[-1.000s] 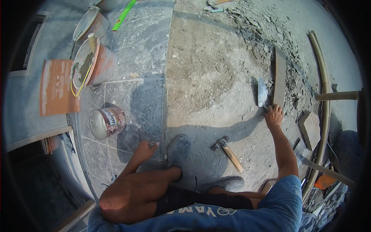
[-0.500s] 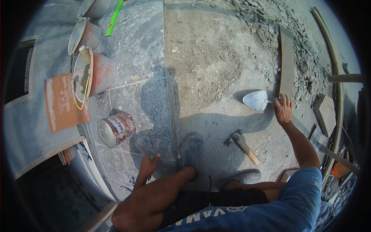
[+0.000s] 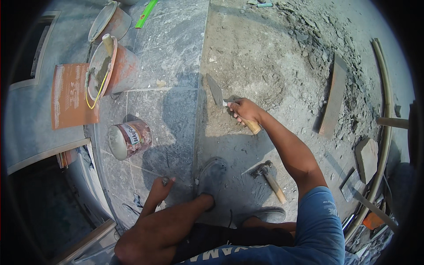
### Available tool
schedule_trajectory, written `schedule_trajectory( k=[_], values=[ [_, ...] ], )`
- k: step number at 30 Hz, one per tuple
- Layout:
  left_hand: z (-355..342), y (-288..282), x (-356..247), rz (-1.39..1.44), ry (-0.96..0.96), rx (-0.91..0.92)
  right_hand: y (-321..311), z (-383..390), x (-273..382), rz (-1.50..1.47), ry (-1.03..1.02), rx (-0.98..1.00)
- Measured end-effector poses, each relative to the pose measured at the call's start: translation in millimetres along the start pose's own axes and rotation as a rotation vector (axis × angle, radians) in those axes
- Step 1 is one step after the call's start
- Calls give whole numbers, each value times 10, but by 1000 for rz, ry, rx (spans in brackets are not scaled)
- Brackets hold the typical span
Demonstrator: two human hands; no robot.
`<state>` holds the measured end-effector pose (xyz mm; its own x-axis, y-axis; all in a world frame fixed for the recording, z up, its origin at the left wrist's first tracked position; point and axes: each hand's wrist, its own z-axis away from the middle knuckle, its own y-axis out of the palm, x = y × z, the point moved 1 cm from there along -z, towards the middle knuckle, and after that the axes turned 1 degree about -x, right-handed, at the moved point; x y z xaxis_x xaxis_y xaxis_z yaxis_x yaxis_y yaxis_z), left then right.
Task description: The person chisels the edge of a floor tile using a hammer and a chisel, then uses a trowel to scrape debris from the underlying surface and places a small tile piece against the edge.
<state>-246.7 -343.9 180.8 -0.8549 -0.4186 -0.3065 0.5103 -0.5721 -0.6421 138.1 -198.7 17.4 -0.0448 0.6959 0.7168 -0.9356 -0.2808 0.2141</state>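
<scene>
My right hand [image 3: 243, 110] is closed around the handle of a pointed trowel [image 3: 215, 90], whose wooden end sticks out behind the fingers. The grey blade points up and left, over the dirt beside the tiled edge. My left hand [image 3: 160, 189] is held close to my left knee, with its fingers curled. A small dark, round end of something [image 3: 165, 181] shows at that hand; I cannot make out what it is. A hammer [image 3: 270, 181] with a wooden handle lies on the ground between my shoes and my right arm.
A labelled round tin [image 3: 130, 139] stands on the tiles [image 3: 176, 101] at left. Behind it are a mortar bucket [image 3: 115, 73], another bucket [image 3: 112, 22] and a green level [image 3: 146, 14]. At right lie a board [image 3: 333, 97], a stone slab [image 3: 366, 159], rubble and a long pole [image 3: 387, 88].
My right hand has carried the trowel left, from beside the board to the tiled edge, and the blade has turned from pointing left to up-left. My left hand stays by the knee.
</scene>
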Motion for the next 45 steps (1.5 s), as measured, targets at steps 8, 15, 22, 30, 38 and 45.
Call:
schedule_trajectory(
  k=[8,15,22,30,38,45],
  values=[
    [81,-35,149,20,8,-28,-501,-49,139,164,-30,-325],
    [188,-28,119,78,-45,-42,-402,0,501,147,-117,-436],
    [-9,2,76,37,9,-19,-487,-1196,302,548,-253,-832],
    [18,-49,463,106,4,-99,-1897,161,109,65,-44,-1001],
    [-159,-13,-86,48,72,16,-323,165,186,254,42,-181],
    [-146,-118,57,96,104,-31,-1857,1009,-232,285,93,-544]
  ],
)
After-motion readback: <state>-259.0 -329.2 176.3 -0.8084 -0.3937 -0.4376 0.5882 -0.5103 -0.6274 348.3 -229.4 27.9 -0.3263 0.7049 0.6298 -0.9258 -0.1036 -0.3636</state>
